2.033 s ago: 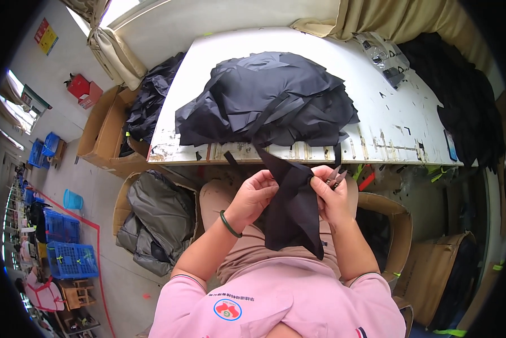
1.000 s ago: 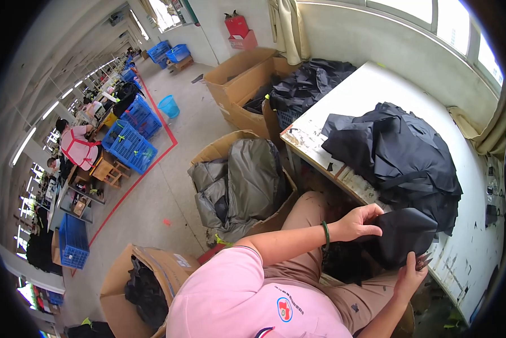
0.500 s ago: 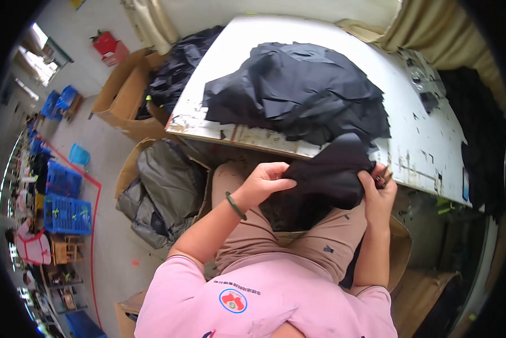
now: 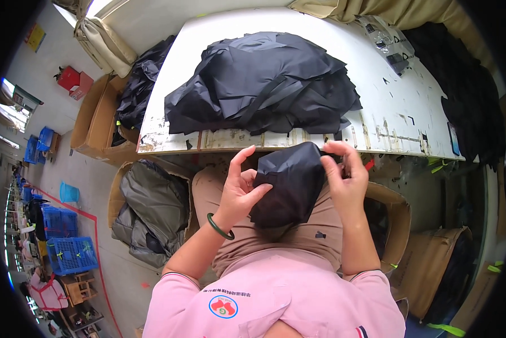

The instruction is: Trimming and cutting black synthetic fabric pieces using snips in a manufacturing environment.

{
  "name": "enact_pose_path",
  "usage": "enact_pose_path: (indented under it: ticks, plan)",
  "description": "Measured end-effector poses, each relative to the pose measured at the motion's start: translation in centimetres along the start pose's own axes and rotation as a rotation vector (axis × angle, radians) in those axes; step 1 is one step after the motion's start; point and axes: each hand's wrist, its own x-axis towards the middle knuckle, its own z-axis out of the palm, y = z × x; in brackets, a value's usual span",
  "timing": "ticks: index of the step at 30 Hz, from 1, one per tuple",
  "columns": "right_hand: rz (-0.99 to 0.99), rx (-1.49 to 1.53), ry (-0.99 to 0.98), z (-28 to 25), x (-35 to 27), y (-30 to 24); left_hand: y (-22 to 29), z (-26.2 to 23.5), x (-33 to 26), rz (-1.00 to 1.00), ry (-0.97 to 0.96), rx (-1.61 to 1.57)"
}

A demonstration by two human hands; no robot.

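Observation:
A folded piece of black fabric [image 4: 289, 183] hangs over my lap, just off the near edge of the white table [image 4: 399, 129]. My left hand [image 4: 239, 191] holds its left edge, thumb in front and index finger raised away. At the upper right corner, my right hand [image 4: 347, 176] pinches the cloth between thumb and fingers; the exact contact is partly hidden. Beyond my hands, a large heap of black fabric pieces [image 4: 258, 84] lies on the table.
Left of my legs stands a carton holding grey-green fabric [image 4: 154, 197]. Another cardboard box [image 4: 92, 118] with black material is beside the table. Cartons [image 4: 427, 265] stand at the right. Black cloth [image 4: 461, 96] hangs over the table's right end, near a clear plastic bag [image 4: 385, 42].
The black fabric piece has turned and been drawn down and left over my lap. My left index finger has lifted away from it. The view has shifted, showing more at the right.

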Motion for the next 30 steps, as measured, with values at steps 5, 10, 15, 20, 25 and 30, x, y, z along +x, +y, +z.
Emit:
enact_pose_path:
  ticks: [5,10,15,20,25,30]
  plan:
    - [-0.122,0.047,-0.285,3.5,-2.4,-0.6,0.6,1.6,-0.4,0.126,-0.027,0.141]
    - [-0.068,0.062,-0.307,3.3,-2.7,0.0,0.8,1.2,-0.6,0.11,0.014,0.3]
    - [-0.143,0.145,-0.381,2.3,-2.0,0.3,1.6,0.5,-0.2,0.027,-0.044,0.177]
    - [-0.153,0.21,-0.491,1.6,-1.5,0.2,1.4,0.2,0.5,0.183,-0.118,0.232]
    - [-0.142,0.224,-0.496,1.9,-1.8,0.3,0.0,1.3,-0.6,-0.246,-0.056,-0.336]
    - [0.007,0.224,-0.47,2.2,-2.4,-0.1,-0.4,1.9,-1.0,-0.133,-0.007,-0.337]
